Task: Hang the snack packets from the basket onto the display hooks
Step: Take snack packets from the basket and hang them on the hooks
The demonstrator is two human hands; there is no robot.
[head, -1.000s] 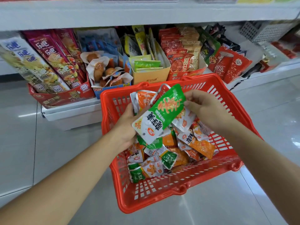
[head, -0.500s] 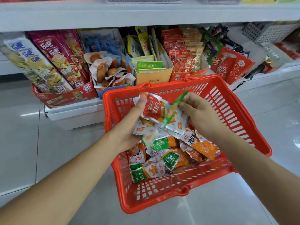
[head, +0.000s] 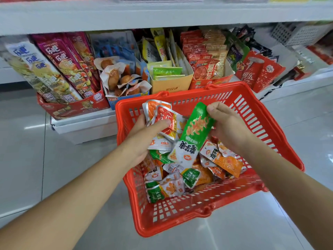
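Your right grip (head: 228, 129) pinches the green packet (head: 192, 134) by its top; your left grip (head: 144, 138) clutches other packets (head: 162, 118) over the basket (head: 180, 221). Leave that top clear for hooking.

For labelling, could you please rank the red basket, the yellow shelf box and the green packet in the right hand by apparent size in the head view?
1. Red basket, clearly largest.
2-3. Yellow box and green packet, pinched by the right hand, look alike; the packet is nearer the camera, so unranked.

red basket (head: 266, 127), green-and-white packet (head: 193, 134)
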